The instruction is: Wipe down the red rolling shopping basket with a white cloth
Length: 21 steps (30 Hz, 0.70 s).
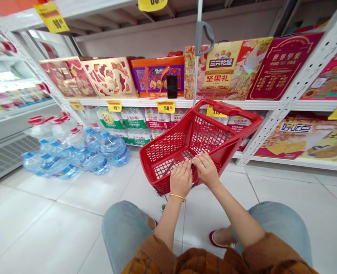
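A red plastic shopping basket [168,152] stands empty on the white tiled floor in front of me, its red handle [228,110] raised at the far side. My left hand [181,178], with a gold bracelet on the wrist, rests curled over the basket's near rim. My right hand [206,170] lies beside it on the same rim, fingers bent over the edge. The two hands almost touch. A grey pull handle on a thin pole [198,45] rises behind the basket.
Shelves ahead carry gift boxes [228,68], an orange bag [158,76] and yellow price tags [165,107]. Packs of bottled water [134,121] fill the lower shelf. Large water jugs [71,156] lie on the floor at left, beside a chiller cabinet [8,125].
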Each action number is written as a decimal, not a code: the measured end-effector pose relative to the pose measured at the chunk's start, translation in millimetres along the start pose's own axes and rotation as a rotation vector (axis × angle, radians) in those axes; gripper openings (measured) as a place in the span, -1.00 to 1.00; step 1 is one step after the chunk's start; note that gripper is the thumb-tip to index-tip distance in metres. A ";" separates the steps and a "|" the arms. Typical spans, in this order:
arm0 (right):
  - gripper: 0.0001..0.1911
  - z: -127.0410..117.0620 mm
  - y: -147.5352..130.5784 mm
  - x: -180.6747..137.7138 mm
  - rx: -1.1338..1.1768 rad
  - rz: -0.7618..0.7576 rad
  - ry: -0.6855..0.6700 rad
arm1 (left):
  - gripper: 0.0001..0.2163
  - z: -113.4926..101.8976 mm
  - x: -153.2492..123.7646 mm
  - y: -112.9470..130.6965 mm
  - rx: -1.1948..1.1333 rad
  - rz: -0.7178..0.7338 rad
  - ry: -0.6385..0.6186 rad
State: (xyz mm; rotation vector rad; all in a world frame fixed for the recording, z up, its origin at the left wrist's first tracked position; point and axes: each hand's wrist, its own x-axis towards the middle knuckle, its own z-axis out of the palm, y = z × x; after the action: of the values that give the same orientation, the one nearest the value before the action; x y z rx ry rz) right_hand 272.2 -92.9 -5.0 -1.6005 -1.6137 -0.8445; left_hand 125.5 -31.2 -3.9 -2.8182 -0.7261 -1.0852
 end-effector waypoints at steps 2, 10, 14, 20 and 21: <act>-0.76 -1.3 3.6 0.6 -0.012 -0.031 0.011 | -0.61 -0.3 0.1 -0.4 0.011 0.005 -0.002; -0.75 -7.9 21.4 0.9 -0.038 -0.029 -0.029 | -0.63 0.8 0.0 -2.5 0.017 0.013 0.020; -0.75 -14.4 36.6 1.2 -0.052 -0.024 -0.032 | -0.62 0.4 0.3 -2.0 0.011 0.003 0.009; -0.76 -22.3 44.9 5.3 -0.050 0.082 0.030 | -0.63 1.0 1.2 2.0 -0.005 -0.020 0.017; -0.76 -22.0 42.1 6.2 -0.044 0.105 0.052 | -0.63 1.3 1.2 2.6 -0.011 -0.024 0.025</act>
State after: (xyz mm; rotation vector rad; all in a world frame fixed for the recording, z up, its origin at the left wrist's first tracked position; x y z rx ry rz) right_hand 315.1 -107.0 11.0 -1.6650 -1.4714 -0.8638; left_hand 128.2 -32.8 -3.7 -2.8069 -0.7564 -1.1300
